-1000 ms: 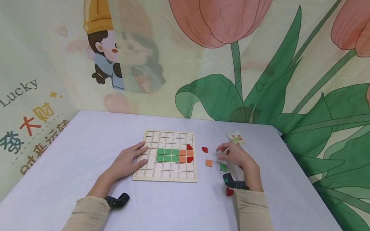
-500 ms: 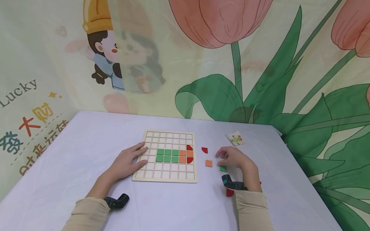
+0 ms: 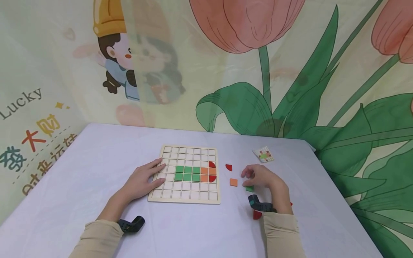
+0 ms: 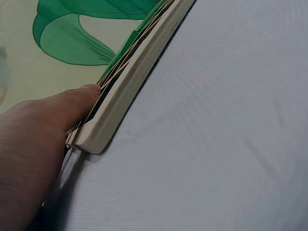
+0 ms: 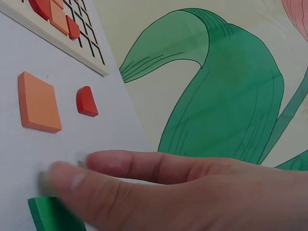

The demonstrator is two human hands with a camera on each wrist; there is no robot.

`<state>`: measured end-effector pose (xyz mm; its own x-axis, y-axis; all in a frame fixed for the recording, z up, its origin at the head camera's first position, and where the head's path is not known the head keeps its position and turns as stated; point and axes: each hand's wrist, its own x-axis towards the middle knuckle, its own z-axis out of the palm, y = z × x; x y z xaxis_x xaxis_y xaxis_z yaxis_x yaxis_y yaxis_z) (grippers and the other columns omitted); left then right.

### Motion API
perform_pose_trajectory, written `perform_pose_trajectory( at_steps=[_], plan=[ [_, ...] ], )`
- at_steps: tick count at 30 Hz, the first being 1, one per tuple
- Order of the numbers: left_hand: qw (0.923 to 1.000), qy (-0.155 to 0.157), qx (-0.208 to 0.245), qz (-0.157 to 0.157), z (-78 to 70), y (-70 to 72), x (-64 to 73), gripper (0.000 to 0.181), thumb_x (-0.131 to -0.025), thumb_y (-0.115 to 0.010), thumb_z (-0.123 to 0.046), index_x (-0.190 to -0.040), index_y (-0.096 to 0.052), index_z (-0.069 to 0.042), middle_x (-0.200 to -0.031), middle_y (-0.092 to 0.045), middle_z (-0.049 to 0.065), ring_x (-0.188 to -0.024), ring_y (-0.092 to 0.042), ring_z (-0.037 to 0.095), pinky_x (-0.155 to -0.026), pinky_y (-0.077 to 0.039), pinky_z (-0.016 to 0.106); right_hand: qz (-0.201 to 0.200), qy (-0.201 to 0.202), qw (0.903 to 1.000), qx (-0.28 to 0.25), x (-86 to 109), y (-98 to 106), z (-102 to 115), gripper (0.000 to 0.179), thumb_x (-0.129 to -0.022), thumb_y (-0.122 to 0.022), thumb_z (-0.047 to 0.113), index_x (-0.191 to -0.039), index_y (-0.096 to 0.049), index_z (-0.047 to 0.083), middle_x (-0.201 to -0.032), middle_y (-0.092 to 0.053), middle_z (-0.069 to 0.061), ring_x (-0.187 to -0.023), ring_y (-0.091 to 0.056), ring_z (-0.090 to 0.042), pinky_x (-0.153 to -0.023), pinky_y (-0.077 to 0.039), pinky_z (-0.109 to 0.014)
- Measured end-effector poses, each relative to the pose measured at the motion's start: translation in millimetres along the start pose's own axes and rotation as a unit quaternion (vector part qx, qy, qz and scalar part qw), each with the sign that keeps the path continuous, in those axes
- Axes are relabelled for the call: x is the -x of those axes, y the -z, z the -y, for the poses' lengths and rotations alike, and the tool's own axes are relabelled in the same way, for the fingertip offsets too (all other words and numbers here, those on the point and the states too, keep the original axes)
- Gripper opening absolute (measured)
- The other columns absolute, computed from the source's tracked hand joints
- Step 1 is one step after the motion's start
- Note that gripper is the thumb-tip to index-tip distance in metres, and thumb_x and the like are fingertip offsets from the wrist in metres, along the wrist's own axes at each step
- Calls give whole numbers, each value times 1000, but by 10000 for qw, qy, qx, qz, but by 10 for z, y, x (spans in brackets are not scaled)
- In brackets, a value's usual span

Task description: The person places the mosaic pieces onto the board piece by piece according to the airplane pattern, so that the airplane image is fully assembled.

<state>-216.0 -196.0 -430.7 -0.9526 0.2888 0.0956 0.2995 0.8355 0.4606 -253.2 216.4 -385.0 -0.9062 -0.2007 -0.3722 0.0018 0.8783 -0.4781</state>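
Your right hand (image 3: pixel 262 175) has its fingers bent, with a narrow gap between thumb and forefinger; the thumb is at the loose green square (image 3: pixel 249 189), but you cannot tell from these views whether it pinches it. Your left hand (image 3: pixel 138 181) lies with its fingers spread on the left edge of the grid board (image 3: pixel 184 201), thumb on top, and is not curled round it.

Behind the board hangs a printed backdrop (image 3: pixel 235 104), and beneath it lies a white table (image 3: pixel 193 229). Set in the board are six green squares (image 3: pixel 187 173), three orange squares (image 3: pixel 204 171) and two red quarter-rounds (image 3: pixel 212 178).

Right of the board, level with its far end, you have a small pattern card (image 3: pixel 264 154). A loose orange square (image 3: pixel 233 182) lies just right of the board, with the green one farther right. Smaller still, one red piece (image 5: pixel 87 102) lies near the board's right edge, and another red piece (image 3: pixel 257 215) sits right of it and closer to you.
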Motion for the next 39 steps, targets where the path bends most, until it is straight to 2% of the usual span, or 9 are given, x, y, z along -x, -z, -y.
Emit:
perform_pose_trajectory(
  at_steps=[7, 20, 24, 29, 39],
  plan=[
    [10000, 5, -59, -9, -8, 9, -17, 60, -90, -59, -43, -140, -48, -12, -153, -34, 11, -138, -34, 40, -109, -28, 61, 217, 144, 9996, 48, 15, 3, -35, 24, -75, -80, 13, -93, -65, 18, -92, -57, -3, -89, -49, -21, -72, -46, -31],
    [10000, 25, -60, 23, -14, -4, -30, 60, -90, -59, -43, -140, -48, -12, -153, -34, 11, -138, -33, 40, -109, -28, 60, -165, 126, 9995, -242, -94, -45, -55, 15, -82, -75, 19, -86, -63, 12, -80, -57, -3, -82, -50, -17, -71, -45, -26],
    [10000, 32, -66, 31, -11, -11, -33, 60, -90, -59, -43, -140, -48, -12, -153, -34, 11, -138, -33, 40, -109, -28, 60, -204, 90, 9995, -245, -93, -48, -64, 21, -79, -77, 23, -88, -61, 13, -81, -55, -3, -83, -49, -18, -68, -42, -27],
    [10000, 30, -61, 12, 0, -14, -34, 60, -90, -60, -43, -140, -48, -13, -153, -34, 10, -138, -34, 40, -109, -29, 60, 53, 126, 9999, -96, -74, -45, -49, 30, -75, -81, 23, -94, -60, 15, -87, -53, -4, -86, -48, -19, -69, -44, -29],
    [10000, 49, -40, 24, 12, -13, -22, 59, -90, -60, -41, -141, -47, -12, -153, -34, 11, -138, -33, 40, -109, -28, 61, 50, 103, 9998, -170, -105, -61, -27, 22, -78, -78, 15, -96, -65, 14, -89, -56, -4, -88, -49, -19, -74, -47, -29]
  ],
)
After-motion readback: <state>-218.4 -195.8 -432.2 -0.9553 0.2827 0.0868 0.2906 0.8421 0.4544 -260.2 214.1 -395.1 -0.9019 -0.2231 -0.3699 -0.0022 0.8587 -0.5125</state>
